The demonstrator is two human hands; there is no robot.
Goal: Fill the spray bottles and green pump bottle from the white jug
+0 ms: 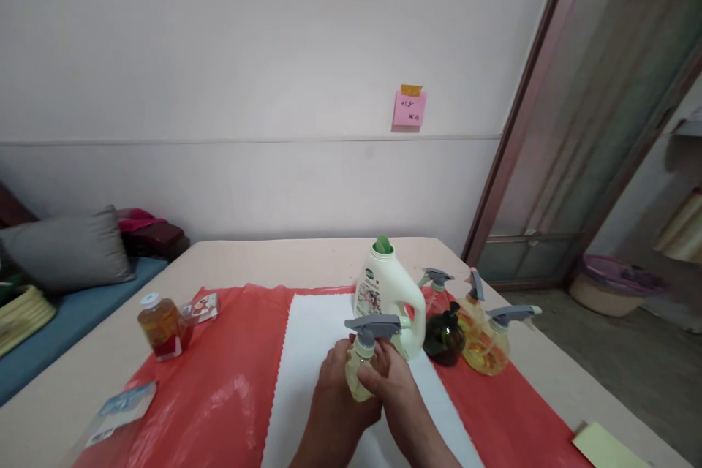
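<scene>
A small clear spray bottle [359,373] with a grey trigger head [373,325] is held between both of my hands, above the white cloth [296,380]. My left hand [341,391] wraps round the bottle from the left side. From the right, my right hand [395,384] closes on it, thumb against the bottle's front. Just behind stands a pale green detergent jug [392,292] with an open neck and something green in its mouth. Pale yellowish liquid seems to be in the held bottle.
At right stand several spray bottles [488,347] and a dark round bottle [445,336]. A jar of amber liquid [163,325] and flat packets [123,409] lie left on the red plastic sheet [219,380]. A yellow paper [606,447] sits near the right edge.
</scene>
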